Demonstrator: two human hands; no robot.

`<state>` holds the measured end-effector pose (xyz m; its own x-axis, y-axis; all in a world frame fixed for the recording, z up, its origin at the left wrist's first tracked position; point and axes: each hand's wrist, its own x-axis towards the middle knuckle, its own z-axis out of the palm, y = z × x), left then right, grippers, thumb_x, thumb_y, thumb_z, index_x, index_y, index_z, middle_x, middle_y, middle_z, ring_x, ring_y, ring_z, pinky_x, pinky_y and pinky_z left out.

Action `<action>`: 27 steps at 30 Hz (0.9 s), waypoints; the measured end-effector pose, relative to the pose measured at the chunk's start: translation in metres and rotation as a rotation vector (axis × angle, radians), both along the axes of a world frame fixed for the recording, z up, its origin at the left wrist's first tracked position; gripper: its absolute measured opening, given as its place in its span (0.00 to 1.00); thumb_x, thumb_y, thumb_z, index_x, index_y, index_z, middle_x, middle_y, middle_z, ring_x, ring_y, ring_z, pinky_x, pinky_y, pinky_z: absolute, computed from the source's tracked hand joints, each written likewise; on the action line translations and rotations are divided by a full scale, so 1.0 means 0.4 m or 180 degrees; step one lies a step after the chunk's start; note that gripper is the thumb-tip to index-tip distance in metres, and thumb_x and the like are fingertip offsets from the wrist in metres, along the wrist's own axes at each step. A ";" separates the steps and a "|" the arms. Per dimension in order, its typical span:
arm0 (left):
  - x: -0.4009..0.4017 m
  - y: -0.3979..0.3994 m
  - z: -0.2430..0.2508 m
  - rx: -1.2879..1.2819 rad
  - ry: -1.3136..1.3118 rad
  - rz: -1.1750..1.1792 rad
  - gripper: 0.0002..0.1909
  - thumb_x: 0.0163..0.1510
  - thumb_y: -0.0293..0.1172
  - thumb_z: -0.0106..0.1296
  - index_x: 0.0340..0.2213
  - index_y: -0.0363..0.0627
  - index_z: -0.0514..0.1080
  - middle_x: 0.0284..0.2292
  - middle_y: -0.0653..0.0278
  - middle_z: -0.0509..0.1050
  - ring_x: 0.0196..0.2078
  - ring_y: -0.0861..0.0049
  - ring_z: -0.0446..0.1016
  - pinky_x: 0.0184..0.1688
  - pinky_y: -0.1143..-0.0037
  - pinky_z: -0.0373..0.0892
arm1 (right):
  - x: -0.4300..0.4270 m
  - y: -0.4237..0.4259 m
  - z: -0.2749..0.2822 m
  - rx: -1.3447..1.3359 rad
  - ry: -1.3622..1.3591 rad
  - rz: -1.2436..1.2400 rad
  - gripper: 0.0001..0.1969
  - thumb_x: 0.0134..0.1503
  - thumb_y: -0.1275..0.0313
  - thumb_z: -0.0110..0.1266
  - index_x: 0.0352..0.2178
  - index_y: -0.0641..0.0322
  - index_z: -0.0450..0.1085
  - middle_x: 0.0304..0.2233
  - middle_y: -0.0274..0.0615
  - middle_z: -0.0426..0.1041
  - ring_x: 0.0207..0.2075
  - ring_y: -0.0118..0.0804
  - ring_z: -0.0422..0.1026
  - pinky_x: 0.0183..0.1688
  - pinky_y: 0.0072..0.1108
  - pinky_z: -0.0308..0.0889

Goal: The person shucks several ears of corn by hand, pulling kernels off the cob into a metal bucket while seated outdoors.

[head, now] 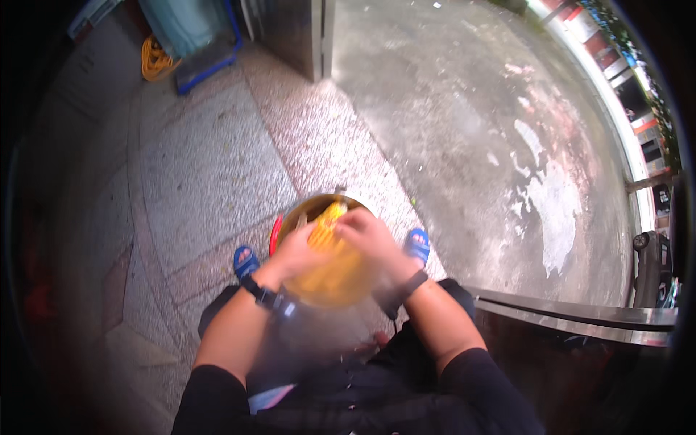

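Observation:
An ear of yellow corn (328,222) is held in my left hand (296,251), over a round metal pot or basin (287,213) between my feet. My right hand (365,234) is at the upper right side of the ear, its fingers bent and close to or touching the kernels; blur hides whether they grip it. Below both hands the vessel shows a blurred yellow mass that I cannot make out. A red handle (275,236) stands at the vessel's left side.
Blue slippers (246,263) are on my feet beside the vessel. At the upper left are a blue-edged platform cart (205,73) and a coiled orange hose or cord (156,60). A metal door (288,35) stands at the top; a metal rail (576,318) runs at the lower right.

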<state>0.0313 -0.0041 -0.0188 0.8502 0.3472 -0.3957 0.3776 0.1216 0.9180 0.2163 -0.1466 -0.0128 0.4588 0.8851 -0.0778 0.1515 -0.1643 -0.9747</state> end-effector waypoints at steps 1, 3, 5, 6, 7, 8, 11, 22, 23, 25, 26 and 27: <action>-0.005 0.000 -0.001 0.0094 0.0030 0.0009 0.40 0.54 0.24 0.69 0.66 0.36 0.66 0.56 0.60 0.77 0.57 0.75 0.77 0.61 0.71 0.74 | -0.009 -0.002 0.065 -0.0172 -0.0272 0.0038 0.14 0.63 0.64 0.68 0.44 0.63 0.80 0.36 0.41 0.82 0.35 0.31 0.80 0.40 0.26 0.77; -0.006 0.000 0.037 0.0286 0.0066 -0.0128 0.38 0.54 0.25 0.68 0.65 0.36 0.67 0.56 0.61 0.77 0.58 0.73 0.77 0.61 0.70 0.73 | -0.006 0.001 0.036 -0.0042 -0.0226 0.0113 0.15 0.64 0.63 0.67 0.44 0.64 0.80 0.36 0.41 0.82 0.35 0.32 0.80 0.38 0.27 0.77; 0.005 -0.009 0.018 -0.0026 -0.0264 -0.0014 0.36 0.54 0.24 0.68 0.64 0.39 0.68 0.56 0.62 0.77 0.59 0.73 0.75 0.64 0.69 0.71 | 0.005 -0.004 0.035 0.0080 -0.0018 0.0179 0.16 0.64 0.63 0.67 0.46 0.64 0.79 0.37 0.41 0.82 0.35 0.31 0.80 0.36 0.27 0.77; 0.009 -0.014 -0.003 0.0009 -0.0219 -0.0005 0.36 0.54 0.24 0.68 0.63 0.39 0.69 0.56 0.62 0.77 0.59 0.73 0.76 0.63 0.69 0.71 | 0.000 -0.019 0.078 0.0039 0.0276 0.0138 0.17 0.64 0.62 0.66 0.47 0.64 0.78 0.37 0.40 0.81 0.35 0.31 0.79 0.35 0.26 0.77; 0.021 -0.017 -0.005 0.0042 -0.0143 0.0000 0.36 0.54 0.24 0.68 0.63 0.40 0.69 0.56 0.62 0.77 0.59 0.74 0.76 0.63 0.69 0.71 | 0.005 -0.021 0.060 0.0033 0.0308 0.0134 0.17 0.65 0.62 0.66 0.47 0.64 0.78 0.38 0.39 0.81 0.35 0.30 0.79 0.34 0.25 0.77; 0.035 -0.016 -0.003 0.0155 -0.0073 -0.0061 0.36 0.53 0.24 0.68 0.63 0.40 0.69 0.55 0.63 0.77 0.58 0.74 0.76 0.63 0.70 0.71 | 0.016 -0.022 0.051 0.0028 0.0188 0.0116 0.17 0.65 0.63 0.66 0.47 0.64 0.78 0.37 0.39 0.81 0.35 0.30 0.79 0.35 0.25 0.77; 0.023 -0.021 0.001 -0.0107 -0.0307 0.0028 0.36 0.53 0.25 0.69 0.63 0.40 0.69 0.55 0.62 0.77 0.58 0.74 0.76 0.63 0.70 0.71 | 0.015 -0.018 0.014 -0.0034 0.0151 0.0177 0.16 0.65 0.63 0.66 0.47 0.64 0.78 0.36 0.38 0.81 0.35 0.29 0.79 0.36 0.25 0.76; 0.004 -0.042 0.124 0.0627 -0.0060 0.0038 0.42 0.53 0.29 0.73 0.66 0.40 0.65 0.61 0.55 0.73 0.63 0.68 0.73 0.66 0.68 0.70 | -0.011 0.003 0.013 0.0064 -0.0672 0.0310 0.14 0.67 0.65 0.62 0.47 0.65 0.79 0.39 0.47 0.81 0.41 0.41 0.81 0.45 0.31 0.75; 0.008 -0.041 0.131 0.0623 0.0174 -0.0106 0.43 0.56 0.22 0.69 0.69 0.42 0.62 0.65 0.58 0.70 0.66 0.71 0.69 0.68 0.69 0.69 | -0.012 0.001 0.014 0.0106 -0.0856 0.0305 0.14 0.67 0.65 0.61 0.47 0.65 0.79 0.40 0.48 0.81 0.41 0.42 0.81 0.45 0.32 0.75; 0.014 -0.044 0.149 0.0576 0.0156 -0.0093 0.43 0.57 0.22 0.69 0.70 0.43 0.61 0.67 0.56 0.66 0.69 0.69 0.66 0.71 0.66 0.66 | -0.009 -0.004 0.003 0.0018 -0.1014 0.0298 0.14 0.67 0.65 0.61 0.47 0.65 0.78 0.41 0.50 0.80 0.42 0.47 0.81 0.47 0.35 0.75; 0.020 -0.048 0.167 0.0640 0.0215 -0.0132 0.43 0.57 0.24 0.70 0.70 0.43 0.61 0.67 0.56 0.66 0.70 0.68 0.65 0.71 0.66 0.65 | 0.004 -0.004 -0.024 0.0053 -0.1178 0.0368 0.14 0.67 0.65 0.61 0.47 0.65 0.78 0.41 0.51 0.80 0.43 0.50 0.80 0.48 0.36 0.75; 0.022 -0.048 0.175 0.0700 0.0284 -0.0168 0.43 0.57 0.25 0.70 0.70 0.43 0.61 0.67 0.56 0.66 0.70 0.67 0.65 0.71 0.65 0.65 | 0.010 0.004 -0.032 0.0097 -0.1343 0.0438 0.14 0.67 0.65 0.61 0.46 0.64 0.78 0.41 0.52 0.80 0.44 0.52 0.80 0.49 0.37 0.74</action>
<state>0.0400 -0.0231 0.0513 0.8345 0.3893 -0.3899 0.4589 -0.0994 0.8829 0.2203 -0.1449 -0.0258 0.3225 0.9392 0.1181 0.5555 -0.0868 -0.8270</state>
